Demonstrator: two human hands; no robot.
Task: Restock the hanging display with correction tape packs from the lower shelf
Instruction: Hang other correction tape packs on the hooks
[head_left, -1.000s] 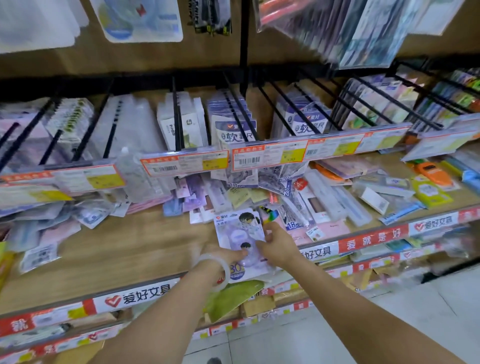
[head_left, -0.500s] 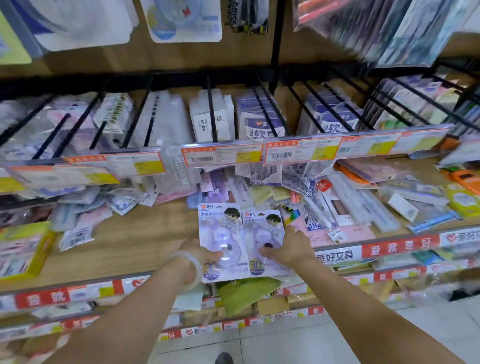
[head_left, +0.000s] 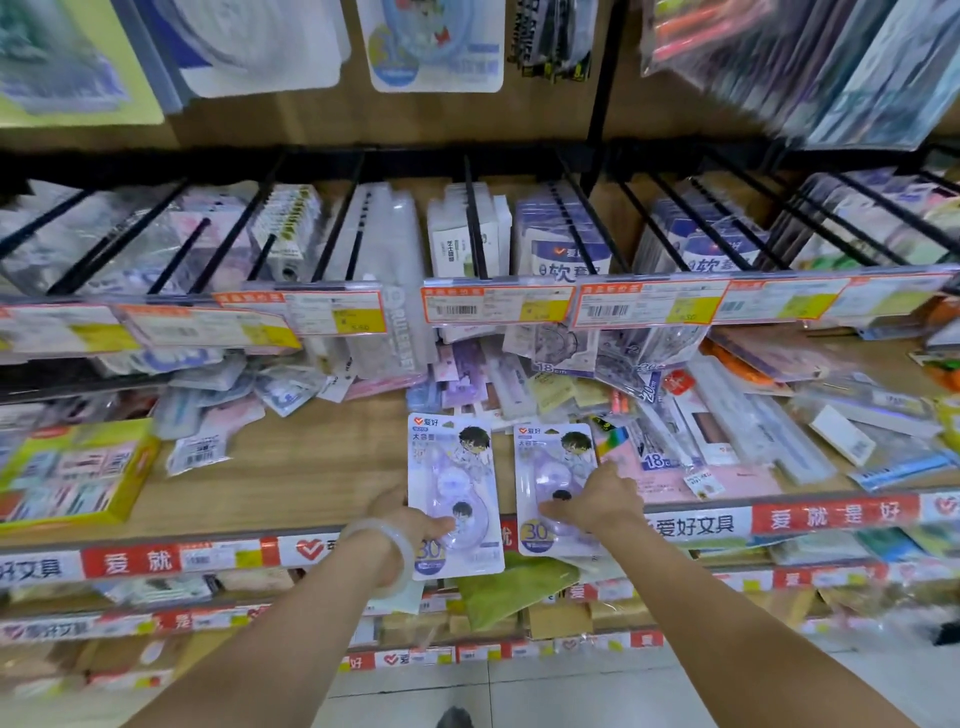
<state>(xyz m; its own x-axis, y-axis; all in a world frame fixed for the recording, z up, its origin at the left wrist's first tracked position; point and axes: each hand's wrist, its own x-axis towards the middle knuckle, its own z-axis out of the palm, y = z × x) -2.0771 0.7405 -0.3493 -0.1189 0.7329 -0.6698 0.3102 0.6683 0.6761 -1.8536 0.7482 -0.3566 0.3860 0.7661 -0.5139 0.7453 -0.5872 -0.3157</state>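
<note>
Now each hand's fingers (head_left: 439, 526) pinch one pack (head_left: 451, 488)

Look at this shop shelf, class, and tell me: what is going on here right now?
A person is restocking stationery. The left hand grips one correction tape pack and the right hand grips a second pack, held side by side and apart above the wooden shelf. Neither pack is on a peg yet. The black hanging hooks with their price labels are above, further in, and loose stationery lies heaped on the shelf behind the packs.
</note>
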